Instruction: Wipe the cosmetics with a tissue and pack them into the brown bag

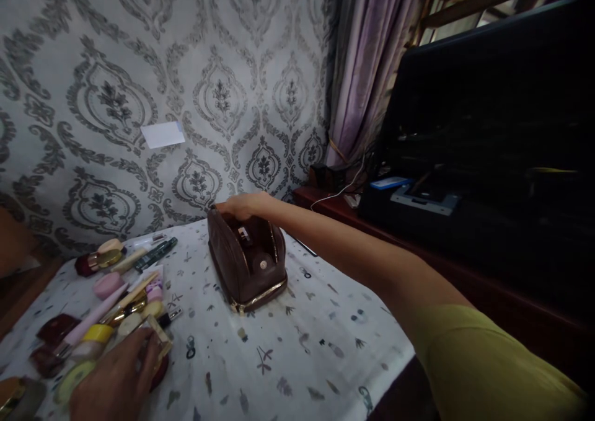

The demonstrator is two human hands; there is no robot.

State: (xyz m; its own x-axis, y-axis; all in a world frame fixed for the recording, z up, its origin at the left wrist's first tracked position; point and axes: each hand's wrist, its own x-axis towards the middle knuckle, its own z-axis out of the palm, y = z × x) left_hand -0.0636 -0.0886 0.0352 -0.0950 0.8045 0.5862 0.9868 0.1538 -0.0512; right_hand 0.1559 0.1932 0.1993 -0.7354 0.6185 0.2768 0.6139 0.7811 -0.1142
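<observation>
Right hand (242, 205) of yours is at the far rim of the brown bag (251, 283), probably steadying it so the mouth stays wide; fingertips partly hidden, so can't tell whether they're clamped on the edge. Bag sits upright mid-tablecloth (279, 334), zip undone, a small item (243, 235) showing inside. Left hand (118, 371) is low on your left, fingers closed on a clear rectangular bottle (161, 338), blurry. Loose cosmetics lie around it: pink tube (97, 315), yellow-banded jar (97, 334), dark green tube (155, 255) farther back. They're heaped left of the bag, likely to keep them within your left hand's reach. Pose: right arm stretched long and diagonally across from the yellow-green sleeve (493, 365), passing over the bag's right side; left hand palm down, knuckles up, fingers bent.
</observation>
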